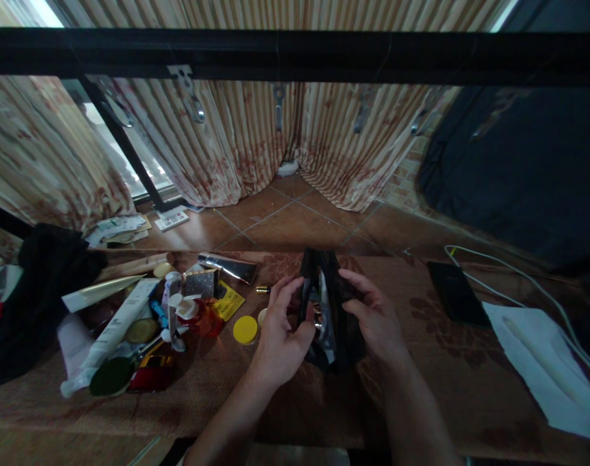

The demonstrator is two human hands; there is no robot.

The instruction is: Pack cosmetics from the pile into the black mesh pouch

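Note:
A small black pouch (334, 304) stands open on the brown patterned tablecloth (421, 362), with shiny items showing inside it. My left hand (281, 333) grips the pouch's left edge, thumb hooked over the opening. My right hand (375, 317) holds the right edge, fingers curled over the rim. Both hands pull the opening apart. Just left of my left hand lie a yellow round lid (245, 329) and a small gold-tipped tube (263, 289).
A heap of cosmetics, with tubes (114, 330), an orange bottle (204, 316) and a silver tube (229, 266), covers the table's left. A black cloth (37, 291) lies far left. A black phone (457, 292), white cable (518, 275) and white paper (542, 356) lie right. Curtains hang behind.

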